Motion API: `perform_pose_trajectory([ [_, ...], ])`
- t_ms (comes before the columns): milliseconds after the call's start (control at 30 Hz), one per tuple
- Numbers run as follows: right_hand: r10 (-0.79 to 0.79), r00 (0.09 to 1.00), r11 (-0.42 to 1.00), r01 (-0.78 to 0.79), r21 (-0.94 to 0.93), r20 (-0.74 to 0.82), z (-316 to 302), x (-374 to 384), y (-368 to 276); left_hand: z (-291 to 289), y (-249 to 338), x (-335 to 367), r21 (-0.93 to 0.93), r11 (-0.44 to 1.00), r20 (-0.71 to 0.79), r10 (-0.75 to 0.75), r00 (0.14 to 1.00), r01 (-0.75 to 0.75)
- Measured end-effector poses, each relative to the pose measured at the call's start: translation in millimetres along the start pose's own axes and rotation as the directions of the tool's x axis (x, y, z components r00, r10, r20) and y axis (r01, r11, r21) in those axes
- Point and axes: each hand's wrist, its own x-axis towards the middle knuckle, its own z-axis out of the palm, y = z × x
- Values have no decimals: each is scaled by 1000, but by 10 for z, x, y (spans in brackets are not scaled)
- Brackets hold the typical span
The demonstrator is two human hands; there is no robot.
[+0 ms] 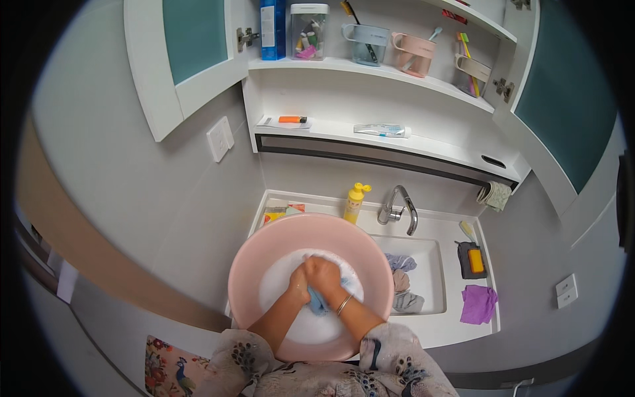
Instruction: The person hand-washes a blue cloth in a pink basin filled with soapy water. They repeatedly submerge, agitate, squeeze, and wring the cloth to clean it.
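My left hand (299,282) and my right hand (323,272) are closed and pressed together over the middle of a large pink basin (259,254). Between them they grip a light-blue cloth (318,303), whose lower part hangs beneath my palms. Whitish, foamy water (314,331) fills the basin's bottom. A bracelet circles my right wrist. Most of the cloth is hidden by my fingers and wrists.
Right of the basin is a white sink (430,264) holding several wet cloths (400,281), under a chrome faucet (401,210). A yellow bottle (354,204) stands behind the basin. A purple cloth (478,304) lies at right. Open cabinet doors (173,73) flank the shelves above.
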Motion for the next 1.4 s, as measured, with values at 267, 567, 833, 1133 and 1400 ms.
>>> perform_pose_trajectory([
  [267, 286, 920, 935, -330, 134, 270, -667, 328, 841, -264, 735, -63, 709, 641, 131, 288, 949, -293],
  [567, -233, 927, 972, 225, -64, -293, -1032, 749, 272, -188, 1366, -136, 758, 180, 458, 536, 709, -627],
  [833, 24, 762, 983, 99, -153, 647, -611, 24, 843, -1252, 749, -41, 755, -444, 435, -212, 875, -483],
  [1133, 254, 753, 900, 47, -434, 607, -351, 67, 898, -1108, 689, 225, 769, -638, 33, -45, 998, -54],
  [1400, 316, 814, 846, -9, -533, 487, -50, 15, 893, -1193, 554, 220, 648, -760, 145, 62, 987, -47],
])
